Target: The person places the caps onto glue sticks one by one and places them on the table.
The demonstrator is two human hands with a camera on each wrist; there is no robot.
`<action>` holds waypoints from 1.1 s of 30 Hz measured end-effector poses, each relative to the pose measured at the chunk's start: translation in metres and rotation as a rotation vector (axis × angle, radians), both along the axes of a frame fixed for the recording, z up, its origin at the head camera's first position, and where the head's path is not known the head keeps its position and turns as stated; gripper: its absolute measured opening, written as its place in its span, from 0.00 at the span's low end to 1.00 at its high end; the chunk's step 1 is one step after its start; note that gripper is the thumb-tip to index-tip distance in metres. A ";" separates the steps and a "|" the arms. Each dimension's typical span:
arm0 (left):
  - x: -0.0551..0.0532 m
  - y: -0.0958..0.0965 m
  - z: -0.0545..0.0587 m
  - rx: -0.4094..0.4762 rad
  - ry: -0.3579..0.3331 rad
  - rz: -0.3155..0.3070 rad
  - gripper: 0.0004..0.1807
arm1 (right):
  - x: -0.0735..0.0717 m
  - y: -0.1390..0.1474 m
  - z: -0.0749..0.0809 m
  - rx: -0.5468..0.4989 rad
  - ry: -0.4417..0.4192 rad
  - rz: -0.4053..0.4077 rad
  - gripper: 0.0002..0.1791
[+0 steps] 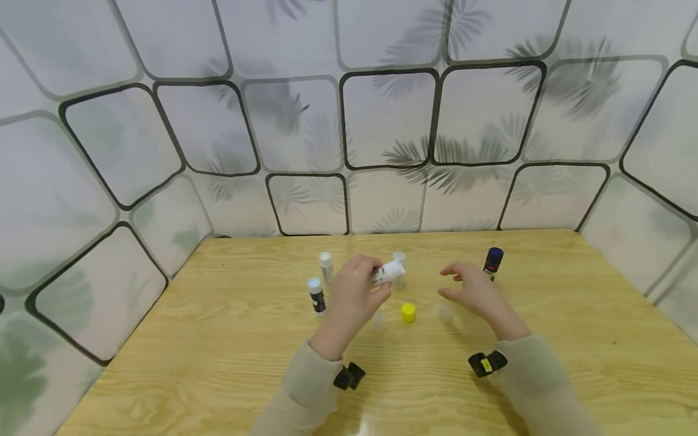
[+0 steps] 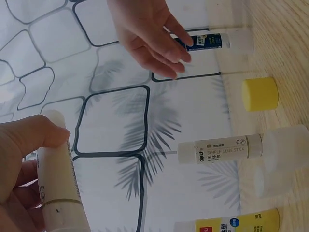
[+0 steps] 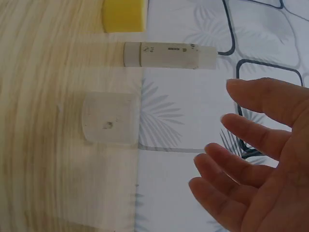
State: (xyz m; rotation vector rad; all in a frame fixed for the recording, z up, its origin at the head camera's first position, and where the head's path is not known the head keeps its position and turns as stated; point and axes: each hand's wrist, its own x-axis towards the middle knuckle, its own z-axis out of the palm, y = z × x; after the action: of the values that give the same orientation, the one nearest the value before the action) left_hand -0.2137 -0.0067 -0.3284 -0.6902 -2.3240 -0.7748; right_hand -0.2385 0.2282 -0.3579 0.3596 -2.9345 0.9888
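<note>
My left hand [image 1: 351, 297] grips a white glue stick [image 1: 388, 272] between thumb and fingers, tilted and raised over the table. In the left wrist view the thumb lies along that stick's upper end. My right hand [image 1: 474, 292] is held in the air with fingers apart and nothing in them. Just beyond it stands a dark blue glue stick [image 1: 493, 260]. Another white glue stick [image 2: 219, 149] stands upright behind the held one. A yellow cap [image 1: 408, 313] sits on the table between the hands, with a translucent cap [image 1: 444, 312] below the right fingers.
Left of the left hand stand a white-capped glue stick [image 1: 326, 269] and a dark-labelled one [image 1: 316, 297]. A second translucent cap [image 1: 377, 322] lies near the left wrist. A patterned cloth [image 1: 305, 206] rises behind the wooden table [image 1: 218, 339].
</note>
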 end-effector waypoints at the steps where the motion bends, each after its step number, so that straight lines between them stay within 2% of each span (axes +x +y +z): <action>1: 0.000 0.000 0.000 -0.001 0.006 0.003 0.12 | -0.001 -0.001 -0.003 0.022 -0.018 0.014 0.21; 6: 0.000 0.000 0.001 -0.014 0.018 0.019 0.12 | -0.002 -0.007 -0.013 0.092 -0.124 0.069 0.21; 12: 0.001 0.000 0.004 -0.043 0.027 0.029 0.11 | 0.001 -0.013 -0.016 0.129 -0.236 0.084 0.21; 19: 0.002 -0.001 0.005 -0.056 0.030 0.030 0.12 | 0.002 -0.013 -0.022 0.170 -0.280 0.072 0.18; 23: 0.001 -0.002 0.004 -0.067 0.031 0.037 0.12 | 0.000 -0.012 -0.023 0.180 -0.267 0.089 0.15; 33: 0.002 -0.004 0.004 -0.090 0.042 0.054 0.12 | 0.000 -0.014 -0.024 0.179 -0.280 0.073 0.11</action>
State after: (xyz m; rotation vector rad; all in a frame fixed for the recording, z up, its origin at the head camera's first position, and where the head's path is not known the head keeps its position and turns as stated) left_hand -0.2117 -0.0104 -0.3242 -0.6726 -2.3404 -0.6292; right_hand -0.2389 0.2141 -0.3823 0.3622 -3.2978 0.8486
